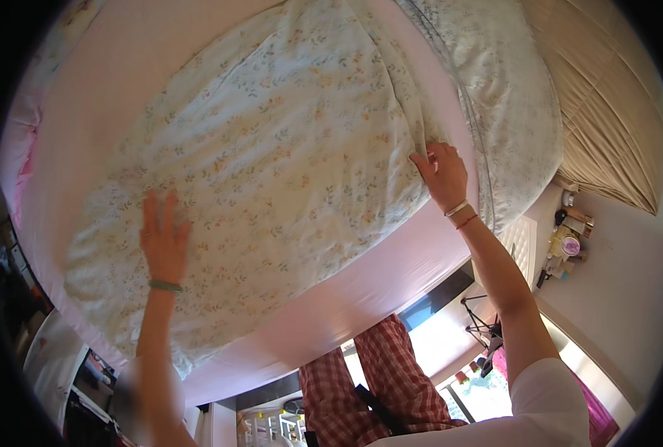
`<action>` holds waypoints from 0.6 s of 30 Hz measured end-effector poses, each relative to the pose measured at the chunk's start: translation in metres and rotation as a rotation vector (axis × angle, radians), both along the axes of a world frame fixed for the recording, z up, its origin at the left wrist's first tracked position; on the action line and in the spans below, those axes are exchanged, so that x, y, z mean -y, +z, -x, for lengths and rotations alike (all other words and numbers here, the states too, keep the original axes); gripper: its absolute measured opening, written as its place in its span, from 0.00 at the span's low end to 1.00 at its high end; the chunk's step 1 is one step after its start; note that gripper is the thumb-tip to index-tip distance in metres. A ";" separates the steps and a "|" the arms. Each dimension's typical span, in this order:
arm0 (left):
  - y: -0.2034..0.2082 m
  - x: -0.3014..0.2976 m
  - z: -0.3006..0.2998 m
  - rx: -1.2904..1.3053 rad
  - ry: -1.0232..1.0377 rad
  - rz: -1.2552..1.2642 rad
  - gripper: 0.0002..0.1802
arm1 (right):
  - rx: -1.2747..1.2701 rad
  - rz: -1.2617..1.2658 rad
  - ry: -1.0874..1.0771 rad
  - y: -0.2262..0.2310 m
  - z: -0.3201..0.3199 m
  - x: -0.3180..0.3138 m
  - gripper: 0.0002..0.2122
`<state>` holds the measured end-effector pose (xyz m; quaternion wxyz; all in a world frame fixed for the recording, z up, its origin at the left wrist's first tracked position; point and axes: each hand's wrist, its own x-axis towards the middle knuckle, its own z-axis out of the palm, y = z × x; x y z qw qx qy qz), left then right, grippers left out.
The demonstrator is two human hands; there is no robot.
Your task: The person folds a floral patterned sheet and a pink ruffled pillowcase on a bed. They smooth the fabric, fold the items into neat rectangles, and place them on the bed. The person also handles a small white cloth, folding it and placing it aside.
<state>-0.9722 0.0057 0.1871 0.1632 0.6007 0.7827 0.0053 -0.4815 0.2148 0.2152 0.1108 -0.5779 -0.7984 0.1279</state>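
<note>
A pale quilt with a small floral print lies spread over a bed with a pink sheet. My left hand is over the quilt's left part with its fingers stretched out and holding nothing; it is slightly blurred, and I cannot tell whether it presses on the cloth. At the quilt's right edge my right hand has its fingers curled and its thumb on the fabric, gripping the edge. Long folds run from there toward the far side.
A floral pillow lies on the right, against a tan padded headboard. Small bottles and jars stand on a surface at the right. My legs in red checked trousers are at the bed's near edge.
</note>
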 end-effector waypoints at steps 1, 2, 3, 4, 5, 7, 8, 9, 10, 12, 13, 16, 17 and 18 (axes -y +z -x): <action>0.005 -0.005 -0.015 0.012 -0.036 -0.003 0.34 | 0.022 0.076 -0.046 -0.011 -0.002 0.003 0.10; 0.008 -0.011 -0.034 -0.063 -0.095 0.058 0.34 | -0.035 0.143 -0.119 -0.019 -0.008 0.003 0.11; 0.014 -0.017 -0.044 -0.145 -0.149 0.122 0.34 | -0.090 0.168 -0.164 -0.019 -0.007 -0.001 0.11; 0.015 -0.018 -0.041 -0.128 -0.157 0.111 0.33 | -0.142 0.194 -0.203 -0.013 -0.006 -0.008 0.12; 0.017 -0.021 -0.034 -0.109 -0.166 0.100 0.33 | -0.192 0.221 -0.244 -0.012 -0.007 -0.012 0.12; 0.015 -0.037 -0.016 -0.046 -0.180 0.129 0.33 | -0.248 0.218 -0.323 -0.026 -0.023 -0.006 0.10; 0.014 -0.047 -0.001 -0.011 -0.175 0.176 0.33 | -0.399 0.199 -0.397 -0.032 -0.033 0.001 0.10; 0.012 -0.057 0.009 0.022 -0.162 0.229 0.33 | -0.550 0.186 -0.466 -0.040 -0.042 0.011 0.09; 0.015 -0.077 0.007 -0.066 -0.203 0.077 0.34 | -0.670 0.280 -0.617 -0.043 -0.054 0.024 0.09; 0.024 -0.143 -0.012 -0.092 -0.235 -0.190 0.37 | -0.869 0.523 -0.813 -0.045 -0.068 0.070 0.10; 0.028 -0.173 -0.019 -0.045 -0.215 -0.300 0.39 | -0.959 0.686 -0.844 -0.045 -0.068 0.096 0.11; 0.014 -0.239 -0.011 -0.075 -0.044 -0.124 0.50 | -1.086 1.136 -0.654 -0.026 -0.015 0.152 0.16; 0.011 -0.260 -0.017 -0.068 0.032 0.067 0.53 | -1.196 1.187 -0.584 -0.027 -0.001 0.165 0.19; 0.007 -0.269 -0.018 -0.054 0.063 0.100 0.52 | -1.310 1.245 -0.646 -0.031 0.015 0.174 0.21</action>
